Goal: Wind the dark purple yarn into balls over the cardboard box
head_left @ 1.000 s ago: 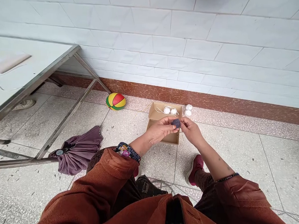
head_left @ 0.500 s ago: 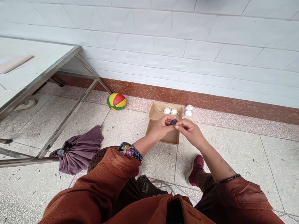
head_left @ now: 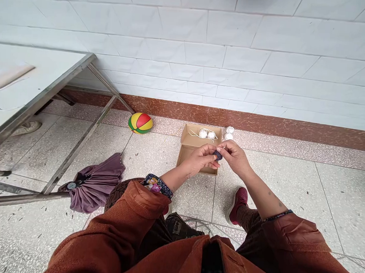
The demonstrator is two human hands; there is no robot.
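Dark yarn ball [head_left: 218, 155] — pinched between left hand [head_left: 200, 160] and right hand [head_left: 235, 156] — above the cardboard box [head_left: 196, 153].

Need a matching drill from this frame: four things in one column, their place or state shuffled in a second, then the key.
Things
1. dark yarn ball
2. striped ball
3. purple umbrella
4. cardboard box

Places or states
A. folded, lying on the floor by the metal table leg
B. open on the floor, white balls at its far end
C. pinched between the left hand and the right hand
D. resting on the floor by the wall's brown base strip

Pairs: 1-C, 2-D, 3-A, 4-B
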